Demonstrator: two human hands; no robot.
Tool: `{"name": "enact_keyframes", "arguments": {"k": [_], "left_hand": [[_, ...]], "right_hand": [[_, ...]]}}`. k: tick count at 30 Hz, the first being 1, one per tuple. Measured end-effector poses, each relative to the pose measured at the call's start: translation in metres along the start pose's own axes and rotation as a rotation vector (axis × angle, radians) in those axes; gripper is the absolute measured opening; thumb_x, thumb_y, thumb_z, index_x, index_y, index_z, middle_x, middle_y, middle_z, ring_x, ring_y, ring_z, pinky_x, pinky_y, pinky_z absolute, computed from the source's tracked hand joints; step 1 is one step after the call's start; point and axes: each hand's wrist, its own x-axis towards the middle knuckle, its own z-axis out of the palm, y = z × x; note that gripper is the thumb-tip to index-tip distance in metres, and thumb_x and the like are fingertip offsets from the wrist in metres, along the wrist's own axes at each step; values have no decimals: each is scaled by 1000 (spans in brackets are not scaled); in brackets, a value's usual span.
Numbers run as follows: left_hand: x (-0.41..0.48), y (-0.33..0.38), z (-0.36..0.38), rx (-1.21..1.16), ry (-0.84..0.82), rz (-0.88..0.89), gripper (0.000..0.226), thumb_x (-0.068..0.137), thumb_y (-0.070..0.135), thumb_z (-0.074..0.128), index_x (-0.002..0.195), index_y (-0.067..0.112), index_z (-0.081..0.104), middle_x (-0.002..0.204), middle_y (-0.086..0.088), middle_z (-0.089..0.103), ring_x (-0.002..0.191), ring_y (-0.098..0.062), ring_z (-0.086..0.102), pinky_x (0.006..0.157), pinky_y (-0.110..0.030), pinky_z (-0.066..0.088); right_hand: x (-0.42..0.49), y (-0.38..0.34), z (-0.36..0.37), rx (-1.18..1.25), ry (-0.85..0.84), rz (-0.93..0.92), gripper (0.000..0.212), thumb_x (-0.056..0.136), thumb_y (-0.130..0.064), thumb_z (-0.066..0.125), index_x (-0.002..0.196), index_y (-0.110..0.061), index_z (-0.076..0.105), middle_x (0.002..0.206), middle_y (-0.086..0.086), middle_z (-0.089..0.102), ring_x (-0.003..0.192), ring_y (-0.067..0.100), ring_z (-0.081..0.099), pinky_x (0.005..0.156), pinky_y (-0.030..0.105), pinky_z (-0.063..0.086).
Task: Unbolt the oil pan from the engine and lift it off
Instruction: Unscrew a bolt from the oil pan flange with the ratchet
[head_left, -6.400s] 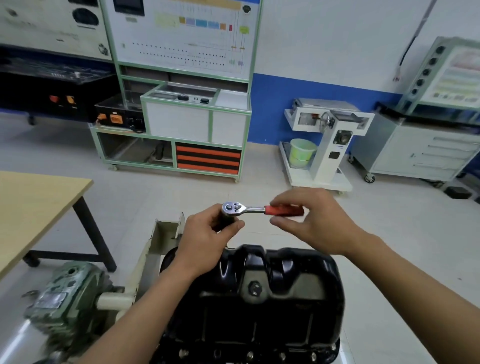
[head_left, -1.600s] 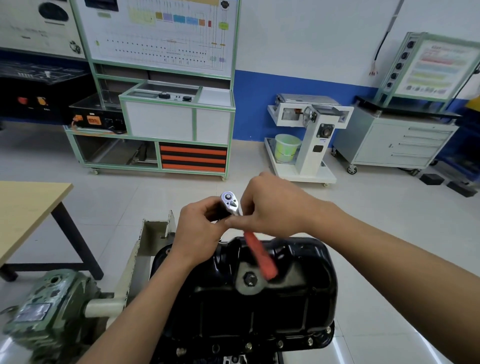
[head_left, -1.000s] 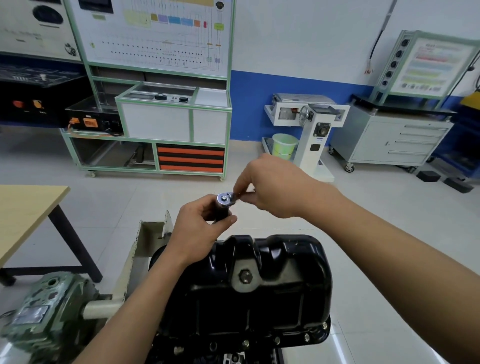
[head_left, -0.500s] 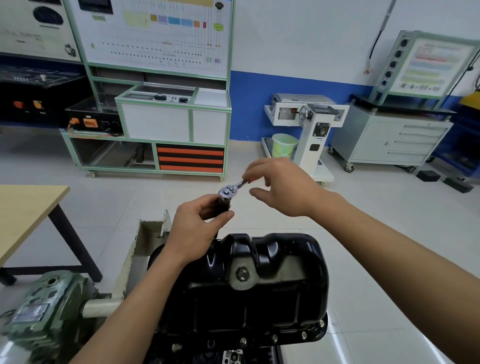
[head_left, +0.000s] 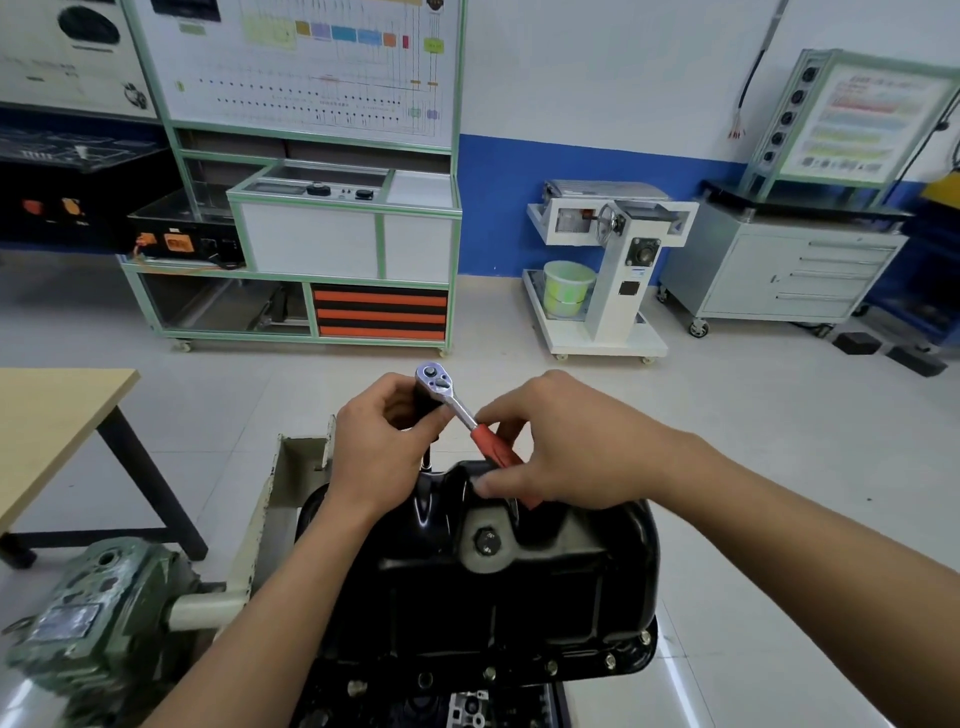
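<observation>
Print on the wall boards (head_left: 311, 67) is too small to read. Your left hand (head_left: 379, 452) is curled tight round the dark socket (head_left: 423, 402) under the head of the ratchet (head_left: 460, 410). Your right hand (head_left: 566, 457) is closed on the ratchet's red handle, which slants down toward you. The black pan (head_left: 519, 597) sits directly below both hands, with bolts (head_left: 550, 666) showing along its near flange.

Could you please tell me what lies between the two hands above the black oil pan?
In the head view, a chrome ratchet wrench with a red handle spans from the left hand to the right hand.
</observation>
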Motion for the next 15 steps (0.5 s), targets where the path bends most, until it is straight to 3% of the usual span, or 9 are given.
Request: {"name": "enact_keyframes", "arguments": {"k": [3, 5, 7, 10, 12, 15], "left_hand": [[0, 0, -2, 14, -80, 27, 22, 87, 5, 78, 95, 25, 73, 89, 6, 77, 85, -11, 73, 82, -23, 58], [0, 0, -2, 31, -140, 49, 32, 87, 5, 78, 96, 35, 73, 89, 6, 76, 86, -11, 72, 84, -19, 55], [1, 0, -2, 24, -182, 41, 36, 86, 5, 80, 98, 39, 73, 90, 6, 77, 87, -10, 73, 86, -21, 56], [1, -2, -3, 10, -211, 6, 32, 86, 5, 80, 101, 33, 74, 94, 8, 78, 93, -9, 74, 91, -34, 60], [2, -3, -4, 13, -207, 2, 28, 86, 6, 79, 101, 30, 74, 95, 8, 78, 94, -11, 74, 93, -42, 59], [2, -2, -5, 2, -196, -3, 23, 89, 6, 77, 101, 25, 75, 96, 6, 78, 93, -13, 74, 94, -45, 59]], "right_hand": [[7, 15, -15, 6, -73, 28, 20, 79, -29, 81, 95, -20, 72, 76, -1, 74, 54, 7, 59, 59, 19, 47], [17, 27, -25, -110, -71, 73, 28, 78, -27, 83, 105, -30, 75, 89, -6, 75, 64, 6, 59, 64, 18, 45], [34, 35, -31, -310, 27, 113, 30, 81, -24, 80, 109, -34, 75, 93, -7, 73, 81, 14, 61, 73, 25, 47], [61, 39, -24, -495, 252, 125, 33, 88, -11, 64, 112, -32, 74, 105, 1, 69, 95, 26, 62, 73, 31, 46], [74, 42, -16, -386, 271, 77, 44, 88, -2, 57, 124, -25, 68, 125, 3, 66, 113, 28, 59, 88, 34, 49], [79, 45, -10, -124, 237, 6, 58, 87, 7, 53, 141, -15, 55, 150, 1, 50, 138, 21, 45, 112, 22, 30]]}}
